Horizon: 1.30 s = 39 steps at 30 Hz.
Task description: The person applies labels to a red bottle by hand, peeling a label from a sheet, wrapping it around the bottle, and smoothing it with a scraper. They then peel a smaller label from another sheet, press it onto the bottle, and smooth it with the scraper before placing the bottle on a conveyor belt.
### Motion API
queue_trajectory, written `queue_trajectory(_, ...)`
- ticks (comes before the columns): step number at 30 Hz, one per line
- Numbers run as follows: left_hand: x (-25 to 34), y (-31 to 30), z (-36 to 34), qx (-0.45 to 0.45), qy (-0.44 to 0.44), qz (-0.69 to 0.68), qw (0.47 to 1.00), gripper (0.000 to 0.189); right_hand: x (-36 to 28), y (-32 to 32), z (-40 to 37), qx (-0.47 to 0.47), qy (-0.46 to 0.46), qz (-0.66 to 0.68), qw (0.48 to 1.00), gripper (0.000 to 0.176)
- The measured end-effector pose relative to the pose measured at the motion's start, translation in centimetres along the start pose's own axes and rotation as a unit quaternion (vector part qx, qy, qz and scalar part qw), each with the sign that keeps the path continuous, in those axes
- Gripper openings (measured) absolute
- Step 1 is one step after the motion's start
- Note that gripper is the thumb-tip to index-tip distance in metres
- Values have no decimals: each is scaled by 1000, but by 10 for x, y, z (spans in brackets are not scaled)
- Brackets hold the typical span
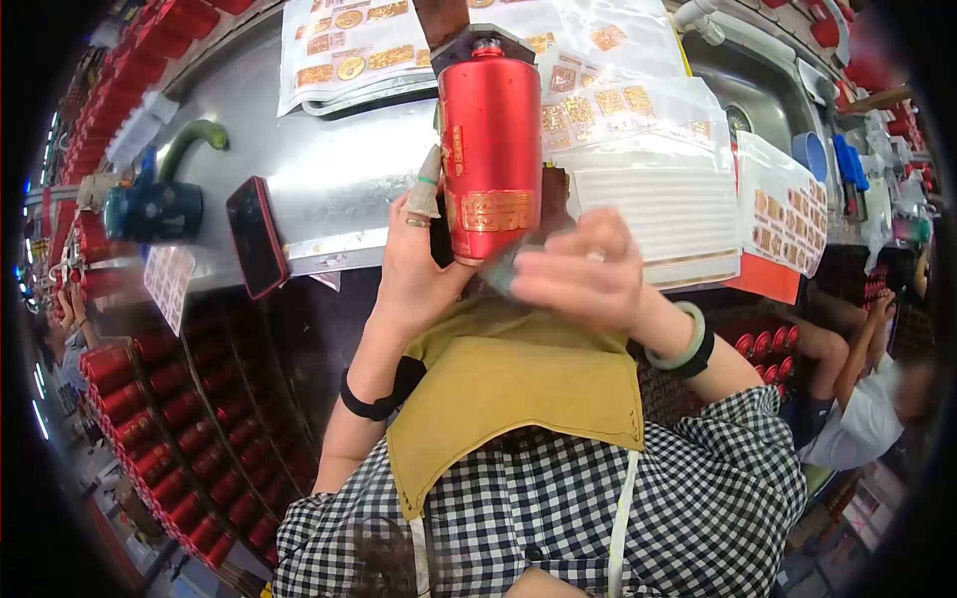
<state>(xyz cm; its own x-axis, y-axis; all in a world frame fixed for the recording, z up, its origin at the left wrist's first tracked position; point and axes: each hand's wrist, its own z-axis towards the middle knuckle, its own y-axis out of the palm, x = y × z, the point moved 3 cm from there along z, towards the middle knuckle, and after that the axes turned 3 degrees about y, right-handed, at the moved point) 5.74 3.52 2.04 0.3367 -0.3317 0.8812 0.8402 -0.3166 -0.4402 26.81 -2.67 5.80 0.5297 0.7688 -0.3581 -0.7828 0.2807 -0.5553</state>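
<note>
A shiny red bottle [493,140] with gold labels stands out over the front edge of the metal worktable [319,189], its neck pointing away from me. My left hand [424,264] is wrapped round the lower left of the bottle, with a pale finger cover on one finger. My right hand [583,269] is blurred by motion beside the bottle's lower right. Its fingers hold a greyish, see-through thing too smeared to name. Sheets of gold stickers [598,110] lie behind and right of the bottle.
A phone [257,237] lies at the left, near a dark teal mug [155,211] and a green curved vegetable-like object [189,145]. A sink [748,90] is at the back right. Racks of red bottles [169,439] fill the lower left. Another person [867,399] sits at the right.
</note>
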Motion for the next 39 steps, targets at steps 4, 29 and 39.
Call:
queue_trajectory(4,-6,1,-4,16,10,29,999,98,0,-14,15,-4,73,8,997,24)
queue_trajectory(29,14,11,-10,141,52,41,988,101,-40,-17,24,-48,86,-22,995,33)
queue_trajectory(39,17,8,-11,156,103,111,976,97,-32,-14,34,-18,127,-84,988,36)
